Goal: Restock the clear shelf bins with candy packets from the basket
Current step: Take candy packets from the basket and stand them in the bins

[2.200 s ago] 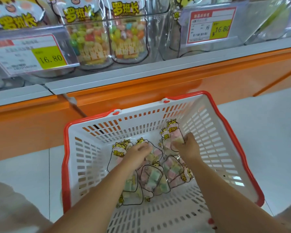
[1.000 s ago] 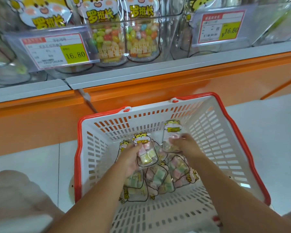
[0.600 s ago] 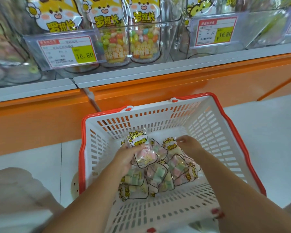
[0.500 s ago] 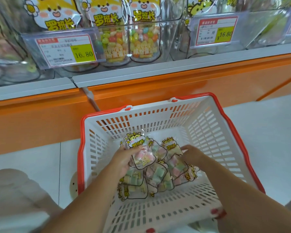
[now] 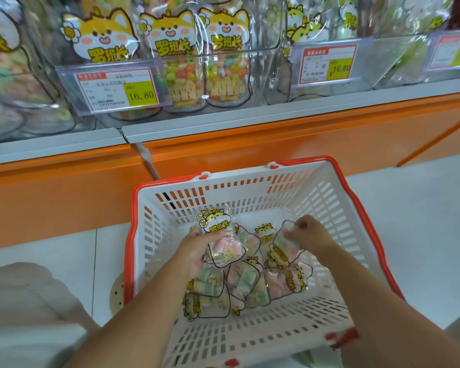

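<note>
A white basket with a red rim (image 5: pixel 327 197) sits on the floor below the shelf. Several clear candy packets (image 5: pixel 246 281) with pastel candies lie piled in it. My left hand (image 5: pixel 194 251) grips one packet (image 5: pixel 223 243) upright above the pile, its cartoon label facing me. My right hand (image 5: pixel 310 233) pinches the edge of a second packet (image 5: pixel 283 244) at the pile's right side. Clear shelf bins (image 5: pixel 266 35) above hold larger packets of colourful candy (image 5: pixel 183 78).
An orange shelf base (image 5: pixel 276 144) with a grey ledge runs behind the basket. Price tags (image 5: pixel 117 90) (image 5: pixel 327 65) hang on the bin fronts. White floor tiles (image 5: pixel 422 221) lie to the right. My clothed knee (image 5: pixel 24 309) is at lower left.
My left hand lifted a packet out of the pile and holds it up. My right hand let one packet down and took hold of another on the right. The view tilted up slightly.
</note>
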The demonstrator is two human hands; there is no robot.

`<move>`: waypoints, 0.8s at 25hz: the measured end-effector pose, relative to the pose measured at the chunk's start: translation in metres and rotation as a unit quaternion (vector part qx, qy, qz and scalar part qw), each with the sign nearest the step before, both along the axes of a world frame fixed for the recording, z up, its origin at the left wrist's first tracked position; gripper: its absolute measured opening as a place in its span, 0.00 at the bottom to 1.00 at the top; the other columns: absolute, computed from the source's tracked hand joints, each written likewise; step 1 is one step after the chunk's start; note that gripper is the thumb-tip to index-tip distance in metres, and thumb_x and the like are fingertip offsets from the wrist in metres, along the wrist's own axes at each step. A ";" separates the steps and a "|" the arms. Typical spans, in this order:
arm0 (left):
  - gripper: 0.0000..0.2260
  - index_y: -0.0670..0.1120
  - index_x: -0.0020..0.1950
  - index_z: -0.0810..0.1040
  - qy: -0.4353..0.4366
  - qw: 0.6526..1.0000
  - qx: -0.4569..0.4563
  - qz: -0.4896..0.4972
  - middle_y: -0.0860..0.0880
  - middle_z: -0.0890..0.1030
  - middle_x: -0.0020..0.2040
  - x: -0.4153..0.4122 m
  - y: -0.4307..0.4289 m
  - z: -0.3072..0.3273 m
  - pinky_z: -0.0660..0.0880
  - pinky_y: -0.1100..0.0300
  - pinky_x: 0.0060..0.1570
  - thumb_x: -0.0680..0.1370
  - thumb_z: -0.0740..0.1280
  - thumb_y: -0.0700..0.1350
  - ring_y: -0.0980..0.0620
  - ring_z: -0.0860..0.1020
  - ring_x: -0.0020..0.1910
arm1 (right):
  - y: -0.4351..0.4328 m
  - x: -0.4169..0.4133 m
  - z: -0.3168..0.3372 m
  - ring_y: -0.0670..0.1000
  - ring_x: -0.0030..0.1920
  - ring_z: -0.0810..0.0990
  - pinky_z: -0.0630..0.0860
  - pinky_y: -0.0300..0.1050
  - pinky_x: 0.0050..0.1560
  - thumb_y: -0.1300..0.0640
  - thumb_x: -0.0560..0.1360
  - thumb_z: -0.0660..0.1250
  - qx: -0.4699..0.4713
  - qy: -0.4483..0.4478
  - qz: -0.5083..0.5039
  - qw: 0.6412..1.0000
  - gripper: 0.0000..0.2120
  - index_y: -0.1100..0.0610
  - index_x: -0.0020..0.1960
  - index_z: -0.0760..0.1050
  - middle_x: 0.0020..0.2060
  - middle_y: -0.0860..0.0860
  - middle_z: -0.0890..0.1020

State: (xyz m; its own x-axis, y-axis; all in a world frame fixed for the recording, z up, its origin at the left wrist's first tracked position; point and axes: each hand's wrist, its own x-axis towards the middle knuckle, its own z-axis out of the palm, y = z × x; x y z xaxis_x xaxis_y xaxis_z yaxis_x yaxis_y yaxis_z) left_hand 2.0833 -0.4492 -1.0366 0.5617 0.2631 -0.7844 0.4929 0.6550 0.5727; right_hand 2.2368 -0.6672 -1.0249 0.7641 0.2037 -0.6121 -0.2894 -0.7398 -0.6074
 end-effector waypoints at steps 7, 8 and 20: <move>0.43 0.38 0.67 0.68 -0.046 0.998 0.030 0.001 0.39 0.73 0.69 0.006 -0.019 0.037 0.68 0.45 0.66 0.60 0.83 0.51 0.43 0.73 0.65 | -0.008 -0.005 0.062 0.60 0.47 0.82 0.77 0.51 0.48 0.69 0.70 0.70 0.343 0.123 -0.190 0.912 0.07 0.63 0.46 0.76 0.46 0.59 0.82; 0.53 0.39 0.72 0.63 -0.055 0.998 0.026 -0.014 0.41 0.70 0.72 0.008 -0.021 0.045 0.66 0.42 0.68 0.56 0.84 0.55 0.43 0.70 0.69 | -0.007 -0.011 0.067 0.57 0.46 0.81 0.77 0.49 0.47 0.70 0.71 0.69 0.367 0.135 -0.190 0.901 0.07 0.60 0.41 0.73 0.43 0.58 0.81; 0.46 0.51 0.80 0.51 -0.151 0.981 0.105 -0.070 0.47 0.58 0.79 0.020 -0.036 0.143 0.65 0.44 0.68 0.71 0.76 0.46 0.44 0.63 0.74 | 0.005 -0.048 0.163 0.53 0.46 0.82 0.76 0.42 0.47 0.61 0.71 0.74 0.357 0.073 0.027 0.931 0.15 0.60 0.56 0.78 0.48 0.57 0.83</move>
State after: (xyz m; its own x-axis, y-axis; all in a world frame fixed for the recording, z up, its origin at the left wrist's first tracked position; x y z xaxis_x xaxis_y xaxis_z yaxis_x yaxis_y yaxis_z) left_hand 2.1033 -0.4852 -0.8937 0.8016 0.3048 -0.5143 0.3573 0.4455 0.8209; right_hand 2.1891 -0.6620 -0.8623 0.6600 0.6348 -0.4018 -0.3812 -0.1780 -0.9072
